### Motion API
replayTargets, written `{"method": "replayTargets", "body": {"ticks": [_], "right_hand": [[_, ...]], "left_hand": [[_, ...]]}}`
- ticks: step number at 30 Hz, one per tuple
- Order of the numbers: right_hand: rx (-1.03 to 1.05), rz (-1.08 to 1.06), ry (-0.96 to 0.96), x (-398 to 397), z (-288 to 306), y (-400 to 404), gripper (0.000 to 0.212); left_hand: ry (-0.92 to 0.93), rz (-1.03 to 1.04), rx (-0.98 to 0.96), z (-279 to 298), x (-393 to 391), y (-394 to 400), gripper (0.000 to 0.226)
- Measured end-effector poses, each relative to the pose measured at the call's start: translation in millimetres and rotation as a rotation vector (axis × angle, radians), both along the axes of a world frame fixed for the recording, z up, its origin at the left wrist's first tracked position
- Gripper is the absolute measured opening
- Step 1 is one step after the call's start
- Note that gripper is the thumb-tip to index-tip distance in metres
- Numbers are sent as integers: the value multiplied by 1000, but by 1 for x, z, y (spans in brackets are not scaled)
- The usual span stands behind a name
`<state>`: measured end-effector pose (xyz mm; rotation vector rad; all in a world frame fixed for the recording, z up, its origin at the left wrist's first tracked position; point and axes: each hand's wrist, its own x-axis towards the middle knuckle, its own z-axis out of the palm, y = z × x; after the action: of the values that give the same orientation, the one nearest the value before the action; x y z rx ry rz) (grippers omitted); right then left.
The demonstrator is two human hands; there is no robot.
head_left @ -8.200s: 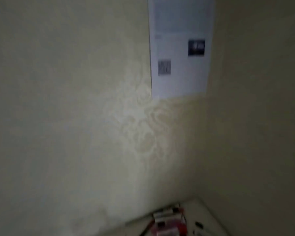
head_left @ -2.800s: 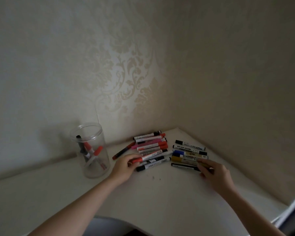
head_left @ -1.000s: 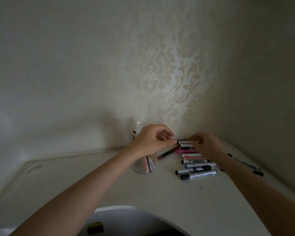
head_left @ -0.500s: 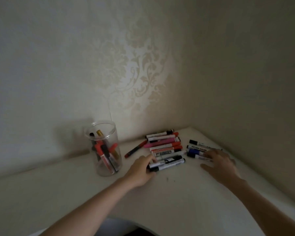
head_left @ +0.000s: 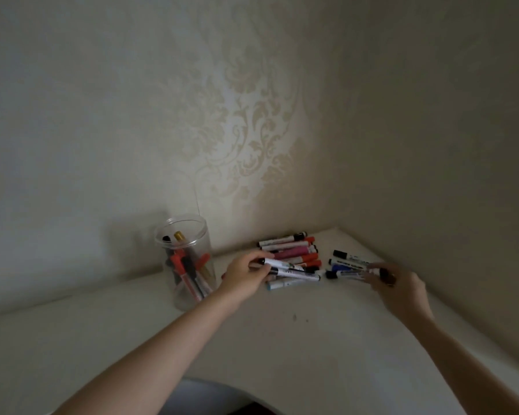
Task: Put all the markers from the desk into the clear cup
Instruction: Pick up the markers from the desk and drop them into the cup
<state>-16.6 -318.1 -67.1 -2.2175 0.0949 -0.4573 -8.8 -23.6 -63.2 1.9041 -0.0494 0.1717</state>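
As both hands work the marker pile (head_left: 294,253) on the worktop (head_left: 282,339) beside the clear cup (head_left: 189,262), left hand (head_left: 243,275) pinches a white marker (head_left: 291,269), right hand (head_left: 399,287) another (head_left: 346,274); light, stiff, slick barrels, best held mid-barrel.

Half a second ago your left hand (head_left: 246,277) lay flat against the near end of the marker pile; now its fingers (head_left: 259,269) are curled round a black-capped white marker (head_left: 291,270) and lift its near end. Your right hand (head_left: 399,289), which rested open on the table (head_left: 282,354) beside the blue markers, now pinches the end of a dark-capped marker (head_left: 346,274) in that group.
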Motion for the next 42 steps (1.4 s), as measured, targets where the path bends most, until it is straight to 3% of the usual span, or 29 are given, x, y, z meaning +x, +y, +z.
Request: {"method": "replayTargets", "body": {"ticks": [4, 6, 9, 14, 18, 25, 29, 34, 39, 42], "right_hand": [[234, -17, -112, -1, 44, 31, 12], [307, 18, -159, 2, 68, 49, 18], [345, 122, -257, 7, 107, 87, 24], [412, 303, -376, 6, 155, 164, 29], [316, 432, -385, 2, 159, 218, 23], [25, 504, -349, 16, 125, 260, 19], [-128, 462, -290, 28, 112, 272, 20], [-478, 457, -217, 37, 97, 283, 29], [-232, 426, -315, 43, 84, 247, 28], [-239, 376, -208, 49, 65, 197, 28]], "left_hand": [[-170, 3, 133, 64, -9, 18, 23], [-225, 3, 100, 102, -19, 36, 24], [-296, 56, 57, 152, -37, 77, 23], [-323, 236, 222, 189, -64, 157, 24], [-256, 295, 417, 186, -77, 189, 22], [-145, 196, 728, 166, -56, 184, 29], [-56, 111, 801, 151, -35, 175, 30], [-52, 106, 785, 133, -20, 165, 30], [-78, 90, 784, 123, -11, 155, 26], [-140, 130, 750, 125, -9, 146, 27]]}}
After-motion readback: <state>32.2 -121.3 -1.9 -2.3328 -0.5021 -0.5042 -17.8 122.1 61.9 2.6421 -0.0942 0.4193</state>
